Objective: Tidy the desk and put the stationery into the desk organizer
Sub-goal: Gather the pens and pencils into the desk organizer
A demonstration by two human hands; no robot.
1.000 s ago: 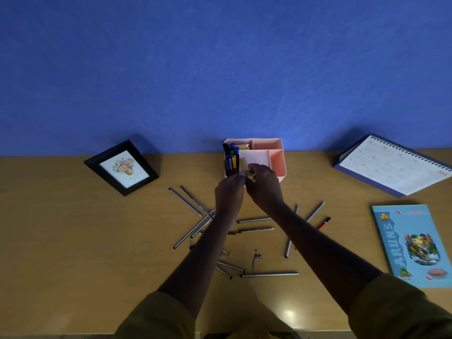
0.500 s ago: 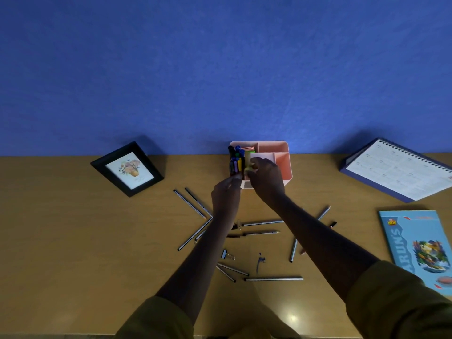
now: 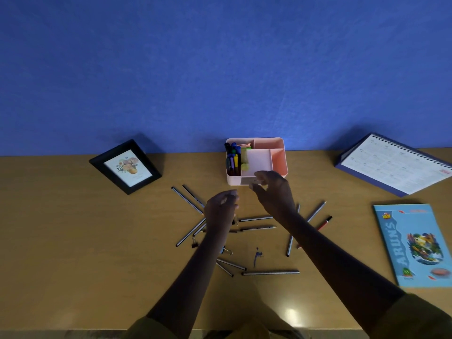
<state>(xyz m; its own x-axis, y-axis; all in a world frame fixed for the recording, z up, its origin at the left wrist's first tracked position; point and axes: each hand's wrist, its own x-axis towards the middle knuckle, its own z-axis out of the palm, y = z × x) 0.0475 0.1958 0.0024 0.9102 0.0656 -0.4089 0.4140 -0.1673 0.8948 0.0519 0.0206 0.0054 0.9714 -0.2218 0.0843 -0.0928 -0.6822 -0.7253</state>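
Observation:
A pink desk organizer [image 3: 278, 152] stands at the back of the wooden desk against the blue wall. Coloured markers [image 3: 232, 159] and a yellow-green pad [image 3: 244, 165] stand in its left compartments. My right hand [image 3: 272, 190] hovers just in front of the organizer with loosely curled fingers and holds nothing I can see. My left hand [image 3: 221, 207] hangs lower and to the left, fingers relaxed and empty. Several grey pencils [image 3: 270, 273] lie scattered on the desk around my forearms, with a red pen [image 3: 324, 223] and small binder clips [image 3: 195, 243] among them.
A black picture frame [image 3: 126, 166] leans at the back left. A spiral desk calendar [image 3: 393, 163] stands at the back right. A blue notebook [image 3: 415, 244] lies flat at the right. The desk's front edge [image 3: 73, 329] runs along the bottom.
Both hands have pulled back from the organizer toward me. The yellow-green pad that my right hand held at the organizer now sits inside it.

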